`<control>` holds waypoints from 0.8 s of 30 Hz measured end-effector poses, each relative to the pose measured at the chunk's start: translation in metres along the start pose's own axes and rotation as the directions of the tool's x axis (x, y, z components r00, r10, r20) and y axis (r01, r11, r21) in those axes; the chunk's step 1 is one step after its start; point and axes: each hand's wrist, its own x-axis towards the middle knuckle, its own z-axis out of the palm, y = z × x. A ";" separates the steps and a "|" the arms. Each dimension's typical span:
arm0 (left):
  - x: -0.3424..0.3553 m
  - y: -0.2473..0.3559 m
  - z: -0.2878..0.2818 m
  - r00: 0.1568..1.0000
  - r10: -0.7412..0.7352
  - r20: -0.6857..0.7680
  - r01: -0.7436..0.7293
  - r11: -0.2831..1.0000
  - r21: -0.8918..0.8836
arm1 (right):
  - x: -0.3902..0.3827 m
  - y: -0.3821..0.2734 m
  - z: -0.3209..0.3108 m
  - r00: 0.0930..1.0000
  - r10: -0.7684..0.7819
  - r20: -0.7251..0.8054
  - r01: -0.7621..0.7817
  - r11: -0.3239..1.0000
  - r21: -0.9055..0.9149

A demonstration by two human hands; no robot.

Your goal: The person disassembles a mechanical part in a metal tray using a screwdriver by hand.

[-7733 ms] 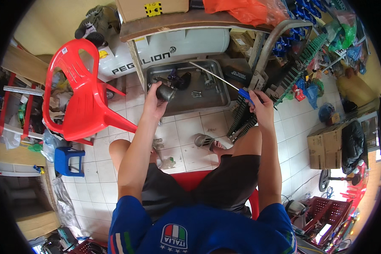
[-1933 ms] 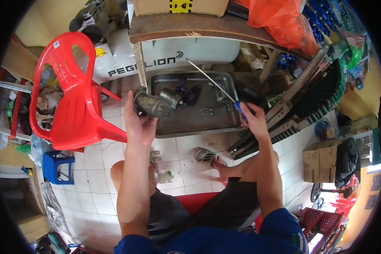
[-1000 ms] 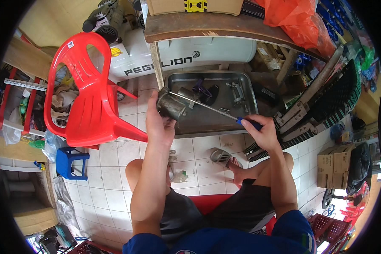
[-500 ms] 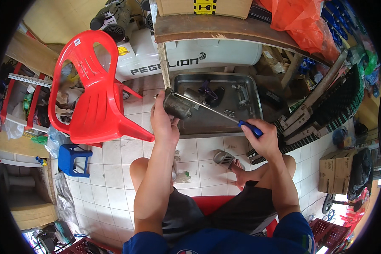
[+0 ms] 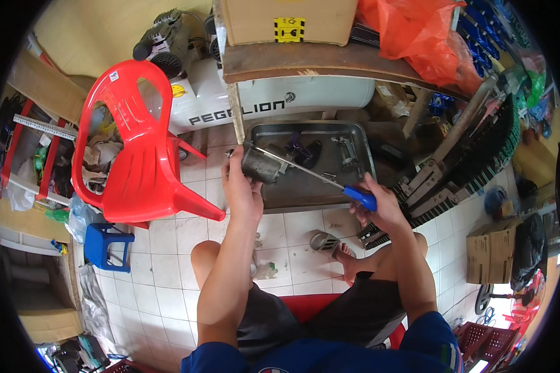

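My left hand (image 5: 243, 193) is closed around a grey metal cylinder (image 5: 259, 165) that looks like a small motor, held tilted above the left part of a dark metal tray (image 5: 292, 198). In my right hand (image 5: 382, 206) is a long screwdriver (image 5: 362, 198) with a blue handle, gripped loosely with the thumb raised. Its shaft slants up and left to the cylinder's upper end; the exact contact of the tip is too small to tell. Inside the tray lie a black part with purple on it (image 5: 305, 151), a metal bracket-like part (image 5: 347, 155) and some small bolts (image 5: 330, 177).
A red plastic chair (image 5: 137, 180) and a blue stool (image 5: 108, 247) stand on the left. Beyond the tray are a wooden shelf (image 5: 280, 60) and a white compressor tank (image 5: 330, 99). A black-and-green slatted piece (image 5: 466, 168) leans at the right, near cardboard boxes (image 5: 490, 255).
My right-hand fingers have loosened and shifted on the screwdriver handle, with the thumb now lifted. The whole scene sits slightly lower in view. The left hand keeps its hold on the cylinder.
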 end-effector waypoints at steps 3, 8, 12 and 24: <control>-0.001 0.004 0.003 0.998 0.043 0.036 -0.044 0.999 0.020 | 0.004 0.001 -0.006 0.992 0.121 0.022 -0.121 0.993 0.013; -0.004 0.003 0.007 0.996 0.065 0.067 -0.069 0.995 0.073 | 0.017 0.010 -0.018 0.974 -0.220 -0.063 0.198 0.950 -0.243; 0.011 0.001 -0.008 0.999 0.022 0.038 -0.025 0.997 0.077 | 0.009 0.000 0.002 0.581 -0.800 0.152 0.609 0.303 -0.732; 0.020 0.012 -0.016 1.000 -0.006 0.019 0.007 0.999 -0.044 | -0.005 -0.032 0.001 0.837 -0.483 0.255 0.540 0.805 -0.246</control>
